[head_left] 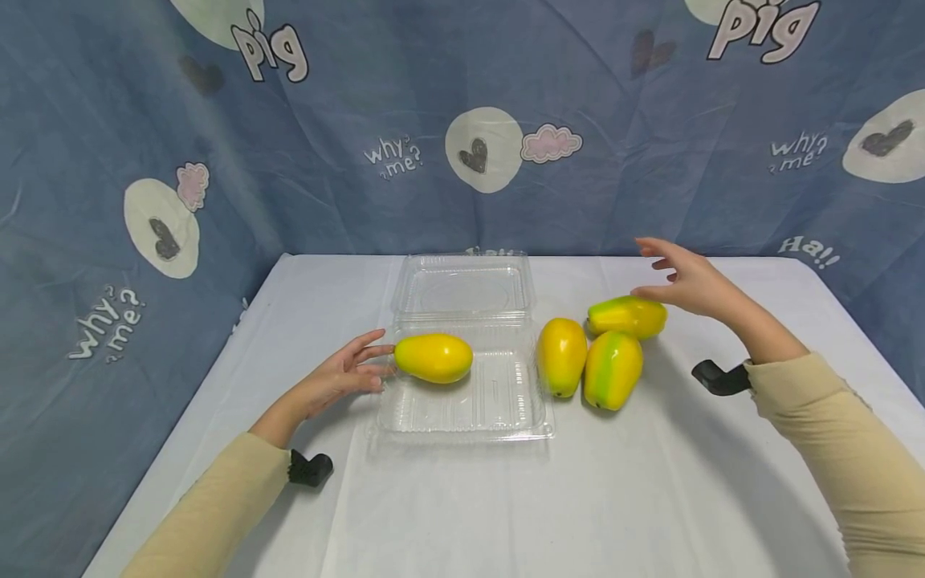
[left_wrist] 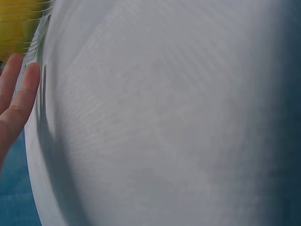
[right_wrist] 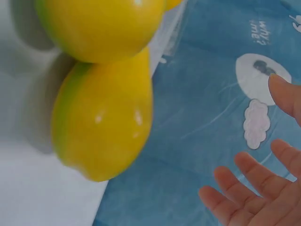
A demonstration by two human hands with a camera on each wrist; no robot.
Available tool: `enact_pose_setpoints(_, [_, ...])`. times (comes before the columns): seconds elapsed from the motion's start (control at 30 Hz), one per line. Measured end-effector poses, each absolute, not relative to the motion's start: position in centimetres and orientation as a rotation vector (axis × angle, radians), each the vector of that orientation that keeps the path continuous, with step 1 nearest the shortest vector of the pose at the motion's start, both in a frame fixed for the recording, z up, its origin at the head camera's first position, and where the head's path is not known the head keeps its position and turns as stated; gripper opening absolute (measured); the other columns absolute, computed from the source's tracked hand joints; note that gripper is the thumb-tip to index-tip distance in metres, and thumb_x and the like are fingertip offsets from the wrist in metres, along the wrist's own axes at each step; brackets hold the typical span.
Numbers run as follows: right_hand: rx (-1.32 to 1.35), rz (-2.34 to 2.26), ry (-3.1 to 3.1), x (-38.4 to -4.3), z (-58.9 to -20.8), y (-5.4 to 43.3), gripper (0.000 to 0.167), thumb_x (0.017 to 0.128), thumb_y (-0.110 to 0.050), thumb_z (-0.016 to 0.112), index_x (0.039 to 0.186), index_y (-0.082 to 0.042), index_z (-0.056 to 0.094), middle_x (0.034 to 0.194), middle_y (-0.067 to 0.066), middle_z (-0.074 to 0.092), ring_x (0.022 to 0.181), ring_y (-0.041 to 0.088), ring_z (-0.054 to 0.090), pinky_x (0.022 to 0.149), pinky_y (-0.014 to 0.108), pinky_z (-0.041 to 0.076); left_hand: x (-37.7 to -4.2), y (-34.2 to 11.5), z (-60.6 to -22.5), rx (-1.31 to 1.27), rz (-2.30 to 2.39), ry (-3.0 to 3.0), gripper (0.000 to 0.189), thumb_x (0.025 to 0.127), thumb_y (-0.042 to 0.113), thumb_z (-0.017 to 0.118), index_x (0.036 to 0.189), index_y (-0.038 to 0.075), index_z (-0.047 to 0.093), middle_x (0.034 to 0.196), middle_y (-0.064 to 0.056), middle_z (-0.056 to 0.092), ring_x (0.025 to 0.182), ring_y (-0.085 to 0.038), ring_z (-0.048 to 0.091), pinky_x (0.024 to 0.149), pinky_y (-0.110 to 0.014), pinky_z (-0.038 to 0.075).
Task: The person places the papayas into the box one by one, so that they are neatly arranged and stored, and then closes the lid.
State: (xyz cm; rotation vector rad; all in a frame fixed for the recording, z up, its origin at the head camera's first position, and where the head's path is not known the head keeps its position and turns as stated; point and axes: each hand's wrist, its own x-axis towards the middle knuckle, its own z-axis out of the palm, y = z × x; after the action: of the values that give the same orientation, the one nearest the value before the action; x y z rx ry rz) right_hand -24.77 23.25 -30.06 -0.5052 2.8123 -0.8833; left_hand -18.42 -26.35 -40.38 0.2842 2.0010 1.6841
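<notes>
A yellow papaya (head_left: 433, 358) lies in the base of a clear plastic clamshell box (head_left: 462, 421), near its left side. My left hand (head_left: 345, 373) is at the box's left edge, fingertips right at the papaya's end; the left wrist view shows two straight fingers (left_wrist: 21, 101). To the right of the box lie a yellow papaya (head_left: 562, 357), a green-striped one (head_left: 613, 371) and, behind them, a yellow-green one (head_left: 627, 317). Above that rear papaya hovers my right hand (head_left: 690, 281), thumb and fingers apart; in the right wrist view its palm holds nothing.
The box's lid (head_left: 462, 285) is folded back toward the rear of the white-covered table (head_left: 592, 498). A blue printed cloth (head_left: 405, 88) hangs behind and at the sides. Black wrist mounts (head_left: 311, 469) stick out by both sleeves.
</notes>
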Motion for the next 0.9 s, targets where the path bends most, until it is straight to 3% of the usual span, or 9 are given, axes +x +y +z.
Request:
enact_pose_setpoints(0.57, [-0.481, -0.821, 2.743, -25.1, -34.0, 24.0, 0.074, 0.084, -0.021, 0.066, 0.141, 0.002, 0.025, 0.137, 0.030, 0.033, 0.121, 0.045, 0.035, 0.095, 0.059, 0.034, -18.5, -26.3, -40.3, 0.305, 1.702, 1.989, 0.079, 0.086, 0.003, 0.057, 0.148, 0.016, 0.009, 0.149, -0.018, 0.021, 0.128, -0.039, 0.035, 0.088, -0.031, 0.047])
enact_pose_setpoints(0.9, [-0.519, -0.816, 2.736, -25.3, -35.4, 24.1, 0.068, 0.083, -0.015, 0.064, 0.138, 0.005, 0.030, 0.137, 0.031, 0.034, 0.122, 0.046, 0.033, 0.100, 0.059, 0.027, -18.4, -26.4, -40.2, 0.307, 1.702, 1.990, 0.082, 0.084, 0.007, 0.061, 0.148, 0.015, 0.009, 0.149, -0.018, 0.021, 0.124, -0.032, 0.043, 0.087, -0.029, 0.048])
